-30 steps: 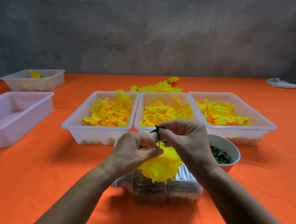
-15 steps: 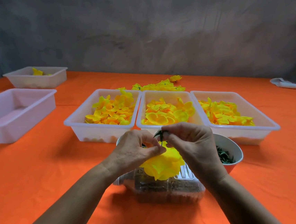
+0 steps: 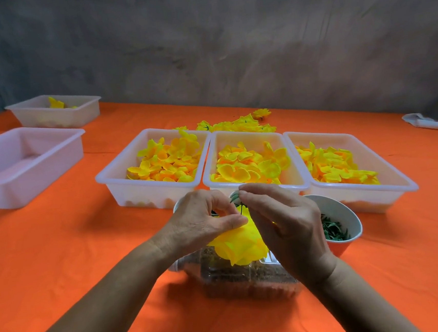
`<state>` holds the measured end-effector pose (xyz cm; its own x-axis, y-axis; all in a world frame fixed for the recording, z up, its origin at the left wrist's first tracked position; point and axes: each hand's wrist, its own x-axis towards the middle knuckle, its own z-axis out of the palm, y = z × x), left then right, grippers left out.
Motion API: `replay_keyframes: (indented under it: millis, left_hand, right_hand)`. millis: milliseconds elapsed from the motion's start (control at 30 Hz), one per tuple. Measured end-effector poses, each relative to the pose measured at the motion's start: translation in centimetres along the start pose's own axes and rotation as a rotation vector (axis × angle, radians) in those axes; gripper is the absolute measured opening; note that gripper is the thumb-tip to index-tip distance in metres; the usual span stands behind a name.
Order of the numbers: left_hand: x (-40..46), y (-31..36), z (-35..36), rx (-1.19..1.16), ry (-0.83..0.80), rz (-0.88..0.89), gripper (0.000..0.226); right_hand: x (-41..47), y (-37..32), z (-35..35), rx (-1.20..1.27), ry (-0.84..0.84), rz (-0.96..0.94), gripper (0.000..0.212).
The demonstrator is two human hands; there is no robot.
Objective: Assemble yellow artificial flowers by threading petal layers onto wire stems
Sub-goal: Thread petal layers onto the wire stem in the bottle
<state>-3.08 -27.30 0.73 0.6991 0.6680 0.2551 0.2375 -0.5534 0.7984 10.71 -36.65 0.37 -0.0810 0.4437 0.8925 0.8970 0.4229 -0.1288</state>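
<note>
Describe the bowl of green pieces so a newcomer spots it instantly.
On the orange table, find the row of three white trays of yellow petals; take the rightmost tray. The bowl sits just before it, beside the right hand: round, white inside, holding green bits, not yellow.

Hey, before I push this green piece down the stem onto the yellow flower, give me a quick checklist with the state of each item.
1. Left hand holds the yellow fabric flower head: ok, thumb and fingers pinch its top.
2. Right hand holds the small green leafy calyx piece: ok, pinched at the fingertips.
3. Thin green wire stem visible between calyx and petals: ok, a short length shows.
4. Calyx threaded on the stem: cannot tell, fingers hide the join.
5. Flower clear of the transparent plastic box beneath: cannot tell.
6. More green pieces in the white-lined bowl: ok.
</note>
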Motion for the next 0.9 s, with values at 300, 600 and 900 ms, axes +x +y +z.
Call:
replay_keyframes:
  millis: [300, 600, 900]
  left_hand:
    - [0.0, 0.1, 0.1, -0.009, -0.007, -0.001, 0.013]
    - [0.0, 0.1, 0.1, 0.013, 0.000, -0.025, 0.014]
    - [0.1, 0.3, 0.0, 0.055, 0.010, -0.034, 0.015]
  right_hand:
    - [0.3, 0.6, 0.1, -0.182, -0.043, -0.148, 0.012]
    - [-0.1, -0.3, 0.7, 0.293, 0.086, 0.343, 0.010]
    - [0.7, -1.4, 0.5, 0.661, 0.104, 0.724, 0.022]
